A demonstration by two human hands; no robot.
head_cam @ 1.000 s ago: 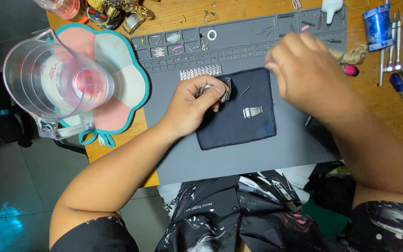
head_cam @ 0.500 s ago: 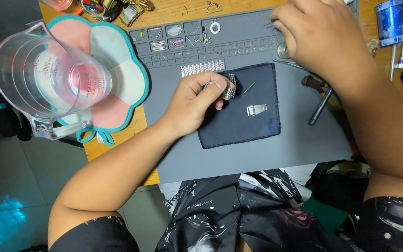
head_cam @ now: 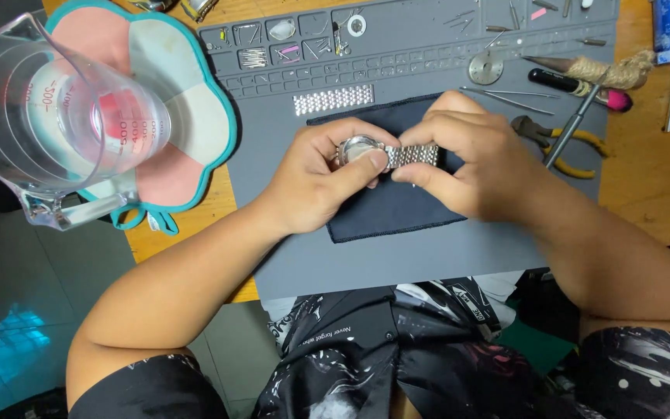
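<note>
Clear plastic is filling the far left, where a measuring jug (head_cam: 56,116) is standing on a pink, teal-edged mat (head_cam: 188,85) at the desk (head_cam: 653,178) edge. Right of it a grey work mat (head_cam: 428,256) is covering the desk, with a dark cloth (head_cam: 381,213) lying in its middle. Above that cloth the left hand (head_cam: 316,182) is pinching a steel watch (head_cam: 358,149) by the rim of its round case, thumb lying across the front. The right hand (head_cam: 467,159) is closing narrowly on the metal bracelet (head_cam: 412,155) just beside the case, so both hands are holding the one piece between them. The watch is likely to be light but hard and slippery, its glass prone to scratching, and the linked bracelet is likely to flop freely, so gripping the case by its edges and the band close to the lugs seems soundest. A loose strip of links (head_cam: 333,99) is lying behind the hands. Further right, a round case back (head_cam: 485,68), tweezers (head_cam: 509,93) and yellow-handled pliers (head_cam: 556,143) are resting near the mat's edge.
</note>
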